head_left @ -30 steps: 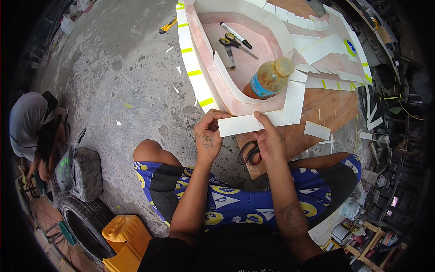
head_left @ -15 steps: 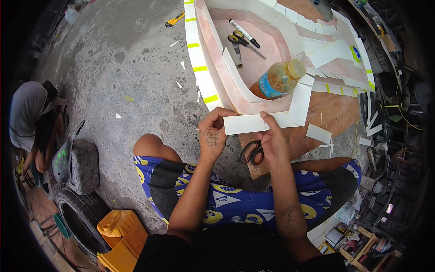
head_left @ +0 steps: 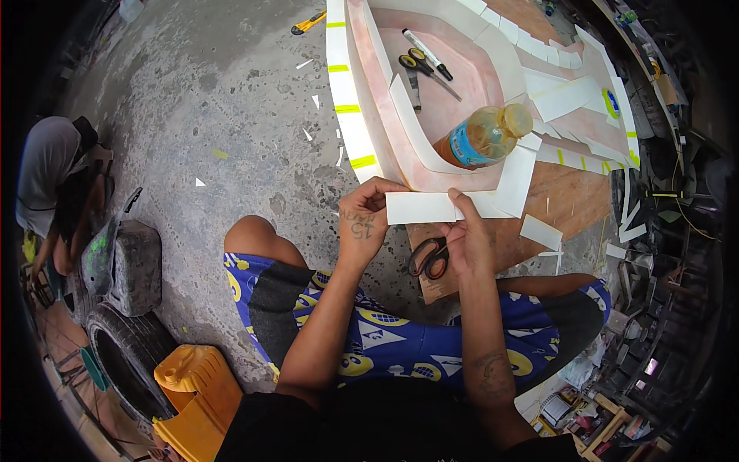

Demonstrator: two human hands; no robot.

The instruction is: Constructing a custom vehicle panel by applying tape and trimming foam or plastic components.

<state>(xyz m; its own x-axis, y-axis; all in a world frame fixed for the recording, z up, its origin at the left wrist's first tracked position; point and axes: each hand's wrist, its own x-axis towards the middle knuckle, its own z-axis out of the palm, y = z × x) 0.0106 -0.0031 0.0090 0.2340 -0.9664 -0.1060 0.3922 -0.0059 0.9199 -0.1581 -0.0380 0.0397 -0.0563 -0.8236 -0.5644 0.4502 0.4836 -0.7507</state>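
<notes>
My left hand (head_left: 365, 222) pinches the left end of a white rectangular strip (head_left: 419, 207), and my right hand (head_left: 466, 239) presses the same strip near its right end. The strip lies against the near edge of a pink foam form (head_left: 462, 96) lined with white strips. Black-handled scissors (head_left: 429, 257) rest on the wooden board (head_left: 570, 200) just under my right hand. An amber liquid bottle (head_left: 483, 137) lies on its side inside the form, just beyond the strip.
A second pair of scissors (head_left: 421, 65) and a marker (head_left: 427, 54) lie in the form. Loose white pieces (head_left: 541, 231) sit on the board. At left a person (head_left: 54, 185) crouches by a tyre (head_left: 115, 354) and an orange jerrycan (head_left: 198, 393). Clutter fills the right side.
The view has shifted slightly so the form sits higher in frame. Both hands stay on the white strip with little movement.
</notes>
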